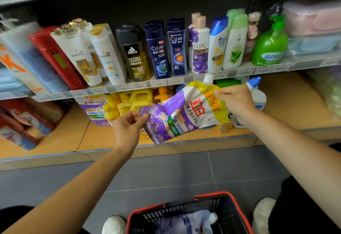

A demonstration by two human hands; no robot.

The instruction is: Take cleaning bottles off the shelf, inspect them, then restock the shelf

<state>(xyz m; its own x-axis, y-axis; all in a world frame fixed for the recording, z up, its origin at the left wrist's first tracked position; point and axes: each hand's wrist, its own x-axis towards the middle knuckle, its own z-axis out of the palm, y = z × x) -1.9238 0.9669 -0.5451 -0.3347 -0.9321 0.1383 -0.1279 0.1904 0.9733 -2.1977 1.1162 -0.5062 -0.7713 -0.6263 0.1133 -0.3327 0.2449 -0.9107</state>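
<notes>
While you hold the purple detergent pouch (182, 112) out before you, the head view shows it in the air just in front of the lower shelf (55, 141), tilted, with its white spout cap uppermost. Your left hand (127, 128) pinches its bottom corner, and your right hand (236, 102) grips the yellow top edge beside the spout. With the label turned toward you, this reads as the inspecting step. A matching pouch (94, 110) stands on the lower shelf toward its back, just beside yellow bottles (136, 99). On the floor in front of the lower shelf sits a basket (230, 206) with another pouch (184, 222) lying inside. Next, I judge, you need to stand this pouch upright on the lower shelf. The soft pack may slump, so support its base until it settles.
</notes>
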